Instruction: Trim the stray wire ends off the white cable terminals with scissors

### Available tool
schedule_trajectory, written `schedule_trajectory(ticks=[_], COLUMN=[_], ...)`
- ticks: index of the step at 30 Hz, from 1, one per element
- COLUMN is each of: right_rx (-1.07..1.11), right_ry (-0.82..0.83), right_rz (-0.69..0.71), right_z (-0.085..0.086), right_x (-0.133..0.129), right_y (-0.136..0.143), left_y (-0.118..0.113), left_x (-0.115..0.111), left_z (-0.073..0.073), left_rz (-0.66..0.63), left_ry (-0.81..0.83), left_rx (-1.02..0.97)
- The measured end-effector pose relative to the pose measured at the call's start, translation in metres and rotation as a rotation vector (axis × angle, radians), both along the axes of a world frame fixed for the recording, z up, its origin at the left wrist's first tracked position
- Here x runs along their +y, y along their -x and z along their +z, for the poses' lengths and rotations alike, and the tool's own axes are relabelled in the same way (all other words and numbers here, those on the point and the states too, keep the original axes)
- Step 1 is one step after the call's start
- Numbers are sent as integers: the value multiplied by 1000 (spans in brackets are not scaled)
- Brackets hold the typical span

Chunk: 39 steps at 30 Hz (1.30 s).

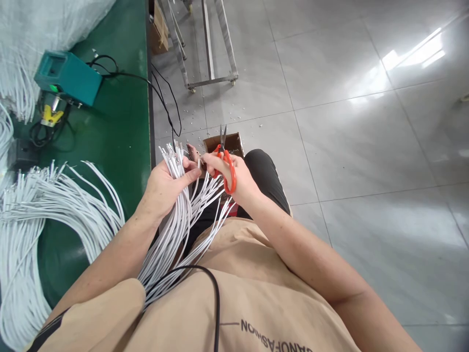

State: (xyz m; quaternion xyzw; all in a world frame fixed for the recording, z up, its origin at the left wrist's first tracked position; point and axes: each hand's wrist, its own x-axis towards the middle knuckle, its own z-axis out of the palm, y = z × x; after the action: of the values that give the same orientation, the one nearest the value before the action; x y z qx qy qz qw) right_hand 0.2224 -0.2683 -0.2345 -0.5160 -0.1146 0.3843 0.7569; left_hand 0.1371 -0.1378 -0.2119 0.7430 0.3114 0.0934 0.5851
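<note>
A bundle of white wires (pixel 176 210) runs up from my lap, and my left hand (pixel 164 183) is wrapped round it close to the wire ends. Beside it, my right hand (pixel 234 176) has red-handled scissors (pixel 229 171) hooked on its fingers, blades pointing away from me and slightly apart. The right thumb and forefinger pinch near one wire end, close to the left fingertips. Several loose wires hang below the right hand.
On the green table (pixel 110 132) at left lie more white wire bundles (pixel 73 195) and a teal device (pixel 69 77) with black cables. A cardboard box (pixel 234 142) stands beyond my hands; a metal wheeled frame (pixel 209 44) is farther off.
</note>
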Motion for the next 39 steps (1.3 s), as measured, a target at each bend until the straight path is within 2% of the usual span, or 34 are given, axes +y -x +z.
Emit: schedule_trajectory(ticks=[3, 6, 10, 12, 14, 16, 19, 24, 30, 39], right_rx=[17, -10, -95, -235, -473, -726, -935, -1040, -1155, -1152], right_ry=[-57, -56, 8, 146, 391, 621, 772, 901, 991, 1105], right_rz=[43, 60, 42, 41, 47, 110, 245, 354, 415, 417], right_z=[-1, 0, -1, -4, -8, -12, -13, -3, 9, 18], right_x=[1, 4, 4, 0, -4, -7, -6, -2, -3, -2], right_y=[-5, -5, -3, -5, -8, -11, -12, -11, -11, -5], left_y=[0, -1, -2, -2, -1, 0, 1, 0, -1, 0], left_x=[-3, -6, -8, -6, -4, -2, -1, 0, 2, 5], left_z=[2, 4, 1, -3, -8, -11, -12, -5, -5, -6], left_rz=[-25, -57, -3, 33, 48, 60, 62, 18, 8, -11], left_ry=[-23, 36, 119, 100, 54, -12, -144, -314, -324, -339], left_rx=[9, -16, -104, -108, -77, -53, -50, 10, 60, 88])
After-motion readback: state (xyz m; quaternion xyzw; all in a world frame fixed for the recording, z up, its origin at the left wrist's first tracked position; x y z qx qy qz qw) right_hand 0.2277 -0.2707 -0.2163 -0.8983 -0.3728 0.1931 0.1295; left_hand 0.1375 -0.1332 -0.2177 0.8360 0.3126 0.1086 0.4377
